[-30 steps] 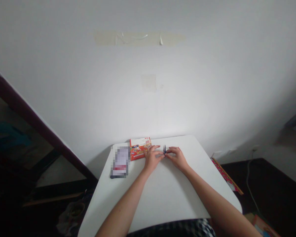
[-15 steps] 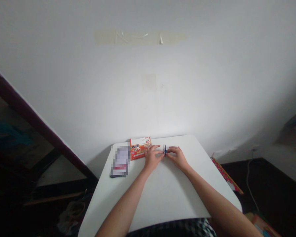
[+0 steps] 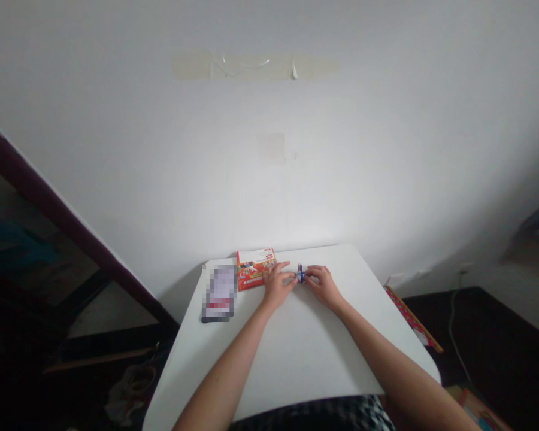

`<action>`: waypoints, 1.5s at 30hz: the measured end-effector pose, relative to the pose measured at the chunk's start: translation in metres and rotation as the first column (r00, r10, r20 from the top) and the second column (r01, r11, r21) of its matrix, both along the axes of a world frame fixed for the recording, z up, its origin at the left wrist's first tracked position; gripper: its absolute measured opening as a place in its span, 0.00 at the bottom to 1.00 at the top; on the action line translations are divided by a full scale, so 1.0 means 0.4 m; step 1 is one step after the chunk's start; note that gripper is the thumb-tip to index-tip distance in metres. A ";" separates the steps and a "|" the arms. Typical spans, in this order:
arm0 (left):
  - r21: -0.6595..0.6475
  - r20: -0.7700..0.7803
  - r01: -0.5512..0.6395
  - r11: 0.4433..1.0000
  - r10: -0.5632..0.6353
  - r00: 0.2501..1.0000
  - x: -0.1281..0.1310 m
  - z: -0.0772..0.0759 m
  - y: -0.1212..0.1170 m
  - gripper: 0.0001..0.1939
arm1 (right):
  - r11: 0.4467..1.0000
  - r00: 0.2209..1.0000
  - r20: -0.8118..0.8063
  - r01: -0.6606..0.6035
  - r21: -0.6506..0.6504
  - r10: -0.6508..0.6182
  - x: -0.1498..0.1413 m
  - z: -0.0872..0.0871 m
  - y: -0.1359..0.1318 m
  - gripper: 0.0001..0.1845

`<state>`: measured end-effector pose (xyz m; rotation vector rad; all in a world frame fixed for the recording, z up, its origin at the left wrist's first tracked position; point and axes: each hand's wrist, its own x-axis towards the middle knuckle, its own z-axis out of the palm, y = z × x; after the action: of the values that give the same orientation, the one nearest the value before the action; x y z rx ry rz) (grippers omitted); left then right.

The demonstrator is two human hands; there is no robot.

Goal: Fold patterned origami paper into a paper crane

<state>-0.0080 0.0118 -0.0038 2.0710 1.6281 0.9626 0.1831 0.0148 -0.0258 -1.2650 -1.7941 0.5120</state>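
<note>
Between my fingertips, over the far part of the white table (image 3: 314, 353), is a small blue-and-white object (image 3: 300, 273); it is too small for me to tell its kind. My left hand (image 3: 277, 285) pinches its left side with thumb and forefinger, the other fingers stretched out toward the box. From the right, my right hand (image 3: 324, 286) holds its other side between thumb and fingers. Just left of my left hand lies a red-and-white printed box (image 3: 251, 275), its right edge partly behind my fingers.
A phone-like slab (image 3: 220, 293), blurred out by pixels, lies at the table's left side. The white wall (image 3: 269, 197) rises directly behind the table. To the right, a patterned red item (image 3: 413, 320) and a pale cable (image 3: 452, 323) are near the dark floor.
The small object has turned between my fingertips: its thin upright edges showed before, and now more of its blue-and-white face shows. Both hands stay nearly in place.
</note>
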 end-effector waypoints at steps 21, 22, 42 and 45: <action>0.057 0.008 -0.047 0.997 0.046 0.999 0.002 -0.014 0.008 0.03 | 0.999 1.000 0.012 0.014 0.044 -0.014 -0.006 -0.011 -0.006 0.07; 0.055 0.003 -0.040 0.998 0.040 0.999 0.001 -0.015 0.010 0.03 | 0.999 1.000 0.003 0.013 0.038 -0.013 -0.006 -0.011 -0.007 0.07; 0.027 0.003 -0.017 0.999 0.017 1.000 -0.005 -0.003 0.010 0.04 | 0.998 0.996 -0.075 -0.055 -0.037 0.052 -0.010 0.001 -0.013 0.08; 0.018 0.002 -0.015 1.000 0.015 1.000 -0.006 -0.003 0.010 0.04 | 0.997 0.996 -0.073 -0.061 -0.045 0.058 -0.008 0.000 -0.012 0.07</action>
<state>-0.0103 0.0160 -0.0050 2.0716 1.6423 0.9871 0.1801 0.0101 -0.0259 -1.2129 -1.7733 0.6294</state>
